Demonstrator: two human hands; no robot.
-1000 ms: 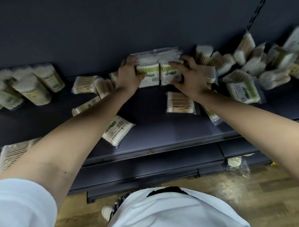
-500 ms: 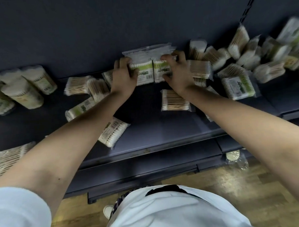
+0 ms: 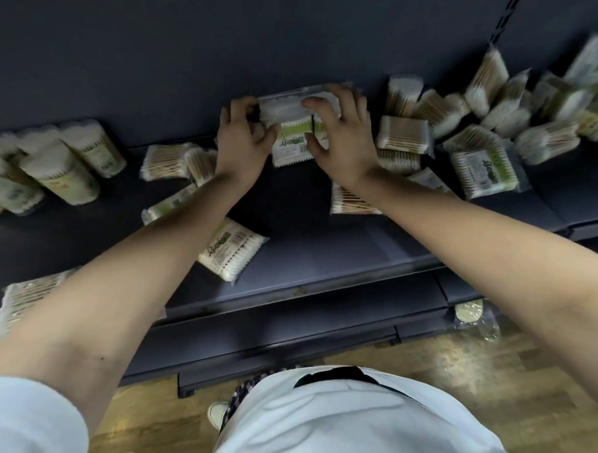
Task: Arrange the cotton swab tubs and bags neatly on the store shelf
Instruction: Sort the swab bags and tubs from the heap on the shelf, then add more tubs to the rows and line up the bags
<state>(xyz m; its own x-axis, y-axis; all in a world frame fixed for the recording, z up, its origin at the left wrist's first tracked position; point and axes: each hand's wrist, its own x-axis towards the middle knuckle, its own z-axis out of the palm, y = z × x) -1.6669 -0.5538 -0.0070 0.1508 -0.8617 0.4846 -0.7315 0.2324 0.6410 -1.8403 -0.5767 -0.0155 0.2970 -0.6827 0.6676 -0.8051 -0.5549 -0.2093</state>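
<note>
Reaching out over the wooden floor (image 3: pixel 468 373) and the dark metal shelf (image 3: pixel 326 259), both bare arms end at the upright bags (image 3: pixel 292 141), the landmark for everything else.

Nearer than those bags and to their left, a loose bag (image 3: pixel 230 250) lies flat and askew by the shelf lip. It is soft clear film over white-tipped sticks, with a green label, and it has not moved in the last second. Just nearer and to the right, a flat bag (image 3: pixel 349 203) of wooden-stemmed swabs lies partly under the right forearm.

At the upright bags the hands have closed in. A second ago they flanked the pair. Now the left hand (image 3: pixel 242 139) grips the left edge with curled fingers and its thumb on the label. The right hand (image 3: pixel 341 135) has slid across the front, fingers spread and pressing the film. I take this as squaring the pair together before letting go, so one small stack is nearly done.

Far left of them lean rigid cylindrical tubs (image 3: pixel 59 175). To the right a tumbled heap of bags (image 3: pixel 491 122) is not yet sorted. Behind the upright bags is the matt back panel (image 3: pixel 282 38), and blur leaves it unclear whether they touch it.
</note>
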